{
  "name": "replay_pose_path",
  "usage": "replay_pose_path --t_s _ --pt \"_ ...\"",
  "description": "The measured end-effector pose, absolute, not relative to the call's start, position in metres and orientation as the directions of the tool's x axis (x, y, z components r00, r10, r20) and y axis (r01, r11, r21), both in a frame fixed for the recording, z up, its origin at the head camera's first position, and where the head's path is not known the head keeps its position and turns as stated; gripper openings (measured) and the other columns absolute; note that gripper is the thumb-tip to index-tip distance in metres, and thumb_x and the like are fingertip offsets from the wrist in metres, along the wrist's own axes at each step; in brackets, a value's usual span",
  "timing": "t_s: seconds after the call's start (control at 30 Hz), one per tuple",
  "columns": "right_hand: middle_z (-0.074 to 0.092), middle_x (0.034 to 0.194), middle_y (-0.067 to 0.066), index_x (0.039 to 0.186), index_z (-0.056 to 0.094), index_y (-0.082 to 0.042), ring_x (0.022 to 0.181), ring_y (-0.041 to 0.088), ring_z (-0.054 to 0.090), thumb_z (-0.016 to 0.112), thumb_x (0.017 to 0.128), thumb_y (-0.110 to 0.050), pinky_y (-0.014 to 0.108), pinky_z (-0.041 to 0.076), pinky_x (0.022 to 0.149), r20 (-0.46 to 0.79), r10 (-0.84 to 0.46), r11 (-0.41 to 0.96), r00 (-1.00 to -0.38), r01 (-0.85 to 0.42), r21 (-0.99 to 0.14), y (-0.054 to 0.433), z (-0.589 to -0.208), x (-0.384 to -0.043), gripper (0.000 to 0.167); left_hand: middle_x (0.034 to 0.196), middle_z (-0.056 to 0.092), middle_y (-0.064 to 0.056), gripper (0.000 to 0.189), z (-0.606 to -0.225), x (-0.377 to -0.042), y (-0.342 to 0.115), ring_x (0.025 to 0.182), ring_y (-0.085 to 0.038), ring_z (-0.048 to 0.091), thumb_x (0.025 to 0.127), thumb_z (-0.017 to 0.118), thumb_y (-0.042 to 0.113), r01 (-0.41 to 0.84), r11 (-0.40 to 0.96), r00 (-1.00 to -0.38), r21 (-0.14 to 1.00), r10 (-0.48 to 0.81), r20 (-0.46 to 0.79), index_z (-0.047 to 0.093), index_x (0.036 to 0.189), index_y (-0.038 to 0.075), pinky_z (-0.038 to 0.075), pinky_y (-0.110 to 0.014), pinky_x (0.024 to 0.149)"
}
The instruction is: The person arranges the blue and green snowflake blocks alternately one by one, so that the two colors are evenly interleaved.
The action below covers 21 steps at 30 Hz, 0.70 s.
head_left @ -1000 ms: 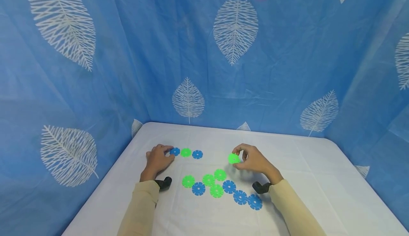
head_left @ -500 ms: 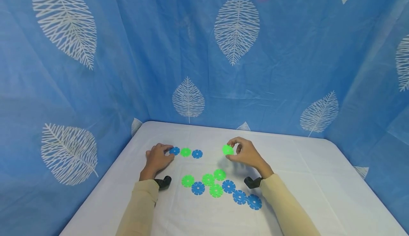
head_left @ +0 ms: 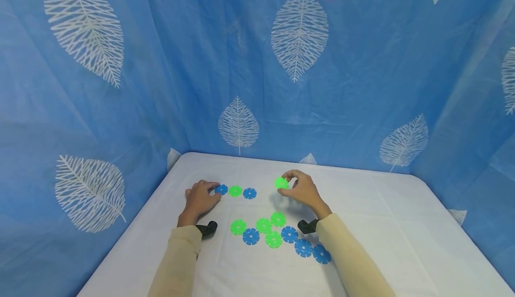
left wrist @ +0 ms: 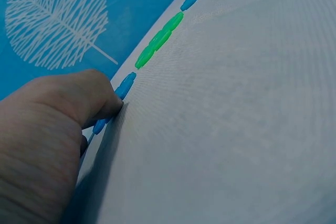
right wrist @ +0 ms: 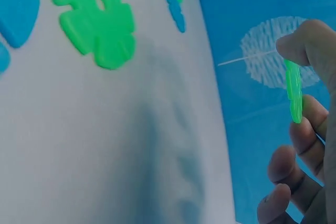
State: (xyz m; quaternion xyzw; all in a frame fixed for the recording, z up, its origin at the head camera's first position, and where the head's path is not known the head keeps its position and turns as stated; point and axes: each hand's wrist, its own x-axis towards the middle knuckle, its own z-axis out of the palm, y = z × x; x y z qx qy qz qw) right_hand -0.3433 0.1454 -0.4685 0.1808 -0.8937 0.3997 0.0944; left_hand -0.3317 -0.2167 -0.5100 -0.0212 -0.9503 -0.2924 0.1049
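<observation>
Between the thumb and index finger of my right hand (head_left: pixel 301 190), a green snowflake disc (head_left: pixel 281 183) is pinched by its edges above the table; in the right wrist view this green disc (right wrist: pixel 294 92) appears edge-on. My left hand (head_left: pixel 200 199) rests on the table, its thumb and index finger around the edges of a flat blue snowflake disc (head_left: pixel 221 190). That blue disc (left wrist: pixel 126 85) is partly hidden by the thumb in the left wrist view. To its right in a row lie a green disc (head_left: pixel 235 191) and another blue disc (head_left: pixel 250 193).
Nearer the body, several loose green discs (head_left: pixel 274 239) and blue discs (head_left: pixel 303 248) lie scattered on the white tablecloth (head_left: pixel 241 270), some touching or overlapping. A blue curtain (head_left: pixel 257 64) with white leaf prints stands behind the table and along its sides.
My right hand has moved left and farther from the body with the green disc, towards the row. The left hand stays at the row's left end.
</observation>
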Motion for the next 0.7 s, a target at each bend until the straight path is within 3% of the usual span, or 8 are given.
replay_pose_path --t_s 0.2,0.47,0.7 --pt "0.066 0.105 0.003 0.114 0.070 -0.019 0.063 0.015 0.054 0.084 0.076 -0.038 0.032 0.047 0.057 0.282 -0.219 0.624 -0.934 -0.356 -0.695 0.127 -0.479 -0.346 0.045 0.124 0.064 -0.011 0.043 -0.512 -0.331 -0.217 0.114 -0.031 0.057 0.085 0.069 0.032 0.095 0.827 -0.977 0.553 -0.028 0.210 0.070 0.127 0.021 0.030 -0.048 0.087" --pt "0.067 0.101 -0.002 0.111 0.071 -0.022 0.089 0.016 0.059 0.084 0.075 -0.041 0.039 0.048 0.076 0.241 -0.206 0.654 -0.949 -0.316 -0.687 0.104 -0.488 -0.351 0.043 0.121 0.064 -0.010 0.042 -0.509 -0.330 -0.218 0.113 -0.030 0.057 0.085 0.070 0.032 0.099 0.824 -0.976 0.558 -0.028 0.215 0.071 0.126 0.021 0.030 -0.049 0.088" --pt "0.066 0.098 -0.001 0.109 0.071 -0.021 0.088 0.018 0.059 0.085 0.075 -0.037 0.041 0.049 0.079 0.210 -0.224 0.639 -0.952 -0.306 -0.705 0.096 -0.494 -0.349 0.040 0.121 0.064 -0.010 0.043 -0.513 -0.332 -0.218 0.113 -0.030 0.057 0.084 0.070 0.033 0.093 0.831 -0.976 0.548 -0.032 0.214 0.070 0.126 0.022 0.030 -0.048 0.087"
